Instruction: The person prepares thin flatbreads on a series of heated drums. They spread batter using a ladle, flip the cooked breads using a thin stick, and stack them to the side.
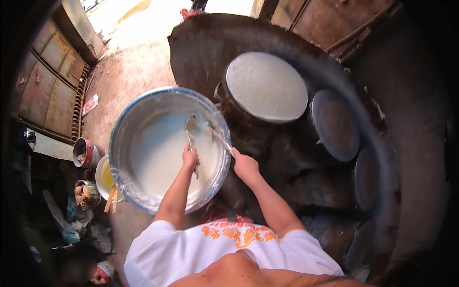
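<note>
A big round tub [121, 125] holds pale, runny batter [160, 158]. Over it, my left hand [191, 159] is closed round the handle of a metal ladle [190, 125], whose bowl points away from me above the batter. My right hand [245, 166] grips a thin-handled tool [221, 138] at the tub's right rim; its far end is inside the tub and too unclear to name. Just right of the tub, a round griddle plate carries a white, spread-out sheet of batter [267, 87].
More round griddle plates [335, 125] curve along the dark stove top [201, 52] at the right. Left of the tub stand a white bowl [103, 177] with yellow liquid and wooden sticks, and two tins [82, 153]. Rusty metal doors [52, 71] line the left side.
</note>
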